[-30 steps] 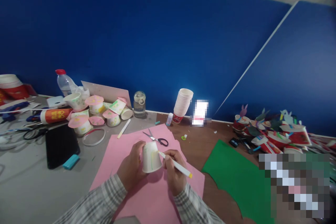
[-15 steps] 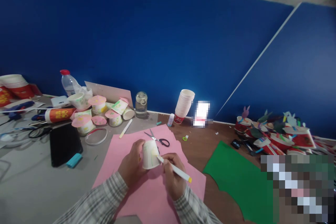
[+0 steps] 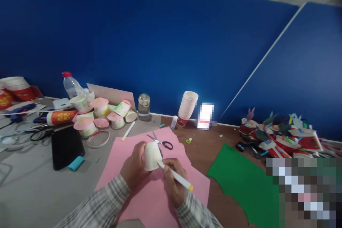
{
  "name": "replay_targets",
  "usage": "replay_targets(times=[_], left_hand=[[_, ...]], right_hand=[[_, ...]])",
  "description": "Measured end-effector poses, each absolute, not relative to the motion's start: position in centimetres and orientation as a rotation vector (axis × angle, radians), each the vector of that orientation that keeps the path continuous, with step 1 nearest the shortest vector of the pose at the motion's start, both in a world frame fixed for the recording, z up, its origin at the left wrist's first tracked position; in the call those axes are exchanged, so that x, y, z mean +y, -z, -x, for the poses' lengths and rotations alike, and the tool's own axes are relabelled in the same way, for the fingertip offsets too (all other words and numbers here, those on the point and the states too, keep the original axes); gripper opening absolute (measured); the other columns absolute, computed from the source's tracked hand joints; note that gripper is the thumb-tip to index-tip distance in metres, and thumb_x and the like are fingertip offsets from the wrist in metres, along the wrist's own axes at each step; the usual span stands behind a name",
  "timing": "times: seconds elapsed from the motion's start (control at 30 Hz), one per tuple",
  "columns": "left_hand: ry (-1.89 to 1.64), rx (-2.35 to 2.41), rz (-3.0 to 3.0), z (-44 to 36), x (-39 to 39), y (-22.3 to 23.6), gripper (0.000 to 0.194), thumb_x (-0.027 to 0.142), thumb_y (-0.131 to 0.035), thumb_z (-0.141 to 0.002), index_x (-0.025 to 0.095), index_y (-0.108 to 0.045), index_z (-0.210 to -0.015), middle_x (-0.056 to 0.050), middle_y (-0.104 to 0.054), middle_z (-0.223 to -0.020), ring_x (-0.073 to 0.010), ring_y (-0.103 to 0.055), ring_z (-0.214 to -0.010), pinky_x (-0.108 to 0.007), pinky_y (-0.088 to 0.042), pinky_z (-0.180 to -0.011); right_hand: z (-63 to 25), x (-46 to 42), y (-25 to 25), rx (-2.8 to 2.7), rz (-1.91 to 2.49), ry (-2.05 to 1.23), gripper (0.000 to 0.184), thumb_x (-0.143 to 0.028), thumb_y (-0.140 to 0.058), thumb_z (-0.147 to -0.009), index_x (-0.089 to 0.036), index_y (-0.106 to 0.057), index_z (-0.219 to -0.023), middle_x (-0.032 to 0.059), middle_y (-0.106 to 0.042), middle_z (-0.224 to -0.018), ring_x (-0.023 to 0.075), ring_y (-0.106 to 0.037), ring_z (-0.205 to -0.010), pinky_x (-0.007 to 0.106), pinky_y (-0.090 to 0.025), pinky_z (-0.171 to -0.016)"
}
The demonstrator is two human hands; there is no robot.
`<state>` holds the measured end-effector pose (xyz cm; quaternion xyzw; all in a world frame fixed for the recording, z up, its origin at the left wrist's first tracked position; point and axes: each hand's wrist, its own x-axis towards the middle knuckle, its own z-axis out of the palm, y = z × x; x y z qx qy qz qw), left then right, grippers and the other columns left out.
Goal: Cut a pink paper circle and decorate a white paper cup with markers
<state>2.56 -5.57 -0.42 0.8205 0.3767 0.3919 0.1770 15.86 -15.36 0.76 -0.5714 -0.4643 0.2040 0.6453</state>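
Observation:
My left hand [image 3: 135, 164] is wrapped round a white paper cup [image 3: 151, 156], which is upside down with its wide rim low and slightly tilted. Faint yellow and green marks show on the cup's side. In my right hand [image 3: 175, 181] is a white marker [image 3: 179, 179] with a yellow end, and its tip meets the cup's side near the rim. Both hands are over stacked pink paper sheets [image 3: 149, 203]. Just behind the cup lie scissors [image 3: 160, 141] with black handles, blades spread.
Decorated paper cups [image 3: 100, 108] crowd the back left, near a black tablet-like slab [image 3: 67, 148] and a glass jar [image 3: 144, 107]. A cup stack [image 3: 187, 107] leans at the back. Green paper [image 3: 235, 181] lies right, below several red cup crafts [image 3: 285, 142].
The marker and my right hand have shifted slightly down and left, the tip now lower on the cup. The cup has turned slightly in my left hand.

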Motion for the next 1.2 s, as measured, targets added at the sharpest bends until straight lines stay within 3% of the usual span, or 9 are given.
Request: replay_targets(times=[0.27, 0.47, 0.63, 1.2], left_hand=[[-1.119, 1.015, -2.315, -2.7, -5.9, 0.0, 0.071, 0.041, -0.069, -0.052, 0.02, -0.038, -0.112, -0.012, -0.058, -0.1, -0.0278, -0.062, -0.071, -0.04, -0.058, -0.053], [-1.079, 0.982, -2.254, -2.7, -6.2, 0.1, 0.071, 0.04, -0.072, -0.052, 0.025, -0.037, -0.111, -0.01, -0.057, -0.102, -0.0221, -0.061, -0.06, -0.036, -0.057, -0.049], [-1.072, 0.973, -2.235, -2.7, -6.2, 0.1, 0.072, 0.042, -0.073, -0.051, 0.025, -0.037, -0.112, -0.009, -0.058, -0.102, -0.0191, -0.059, -0.053, -0.035, -0.056, -0.046], [-1.095, 1.05, -2.326, -2.6, -6.0, -0.1, 0.068, 0.04, -0.067, -0.053, 0.021, -0.038, -0.112, -0.012, -0.057, -0.102, -0.0238, -0.061, -0.065, -0.035, -0.057, -0.048]], right_hand=[[-17.0, -14.2, -1.4, -0.871, 1.227, -0.41, 0.015, -0.022, -0.048, -0.075, -0.02, -0.057, -0.064, -0.0072, -0.048, -0.039, 0.0142, -0.045, -0.035, 0.022, -0.039, -0.035], [-16.9, -14.1, -1.2, -0.866, 1.209, -0.444, 0.013, -0.022, -0.05, -0.075, -0.02, -0.059, -0.066, -0.0085, -0.046, -0.039, 0.0136, -0.045, -0.035, 0.025, -0.044, -0.039], [-16.8, -14.2, -1.2, -0.861, 1.198, -0.463, 0.013, -0.023, -0.05, -0.074, -0.019, -0.059, -0.066, -0.0083, -0.047, -0.039, 0.0134, -0.044, -0.034, 0.023, -0.04, -0.035], [-16.4, -14.7, -1.3, -0.89, 1.273, -0.486, 0.013, -0.021, -0.051, -0.072, -0.02, -0.059, -0.062, -0.0058, -0.052, -0.039, 0.0148, -0.047, -0.034, 0.022, -0.038, -0.034]])
